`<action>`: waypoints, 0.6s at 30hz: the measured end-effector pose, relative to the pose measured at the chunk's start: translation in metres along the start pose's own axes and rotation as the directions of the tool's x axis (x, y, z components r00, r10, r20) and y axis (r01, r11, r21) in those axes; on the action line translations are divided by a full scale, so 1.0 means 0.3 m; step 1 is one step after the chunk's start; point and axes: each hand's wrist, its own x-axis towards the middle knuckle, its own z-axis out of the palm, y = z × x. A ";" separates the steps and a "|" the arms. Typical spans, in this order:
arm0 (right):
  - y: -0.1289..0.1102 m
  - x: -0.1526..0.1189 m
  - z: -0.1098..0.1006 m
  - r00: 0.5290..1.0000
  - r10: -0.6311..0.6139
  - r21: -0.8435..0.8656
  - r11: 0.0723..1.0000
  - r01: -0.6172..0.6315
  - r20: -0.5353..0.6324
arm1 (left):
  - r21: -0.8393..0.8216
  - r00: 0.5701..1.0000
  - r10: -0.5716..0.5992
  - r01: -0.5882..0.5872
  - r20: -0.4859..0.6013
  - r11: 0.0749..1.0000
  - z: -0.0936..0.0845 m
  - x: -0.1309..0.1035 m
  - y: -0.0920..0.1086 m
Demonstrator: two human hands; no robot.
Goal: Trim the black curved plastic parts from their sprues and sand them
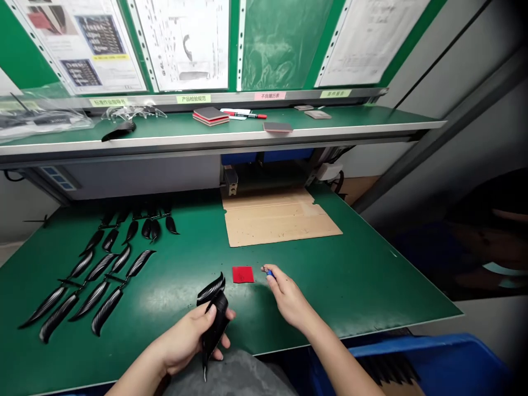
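Black curved, blade-like parts (218, 316) are gripped in my left hand (187, 336), near the front edge of the green table. Its thumb lies across them and the fingers wrap behind. My right hand (289, 297) pinches a small blue tool (270, 273) between thumb and fingers; its thin tip points left. Between the hands, a little farther back, a red square pad (243, 274) lies flat. Several similar black parts (101, 267), some joined in sets, are laid out on the left side of the table.
A cardboard sheet (282, 220) lies at the back of the green table (363, 280). Above is a shelf (165, 129) with pads (210, 115), a marker and a black part. A blue bin (462, 357) stands at the lower right. A person (478, 247) is at the right edge.
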 end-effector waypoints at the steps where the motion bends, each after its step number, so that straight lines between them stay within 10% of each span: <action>1: -0.037 -0.002 -0.009 0.999 -0.038 0.018 0.999 0.038 0.033 | 0.034 1.000 0.014 -0.014 -0.005 0.999 0.003 0.004 -0.004; 10: -0.210 -0.001 -0.003 0.860 -0.430 0.058 0.900 0.432 0.275 | 0.346 0.992 0.100 -0.066 -0.083 0.936 0.052 -0.036 0.082; 18: -0.223 0.046 0.005 0.734 -0.604 -0.317 0.662 0.679 0.311 | 0.417 0.995 0.042 -0.003 -0.086 0.909 0.109 -0.067 0.121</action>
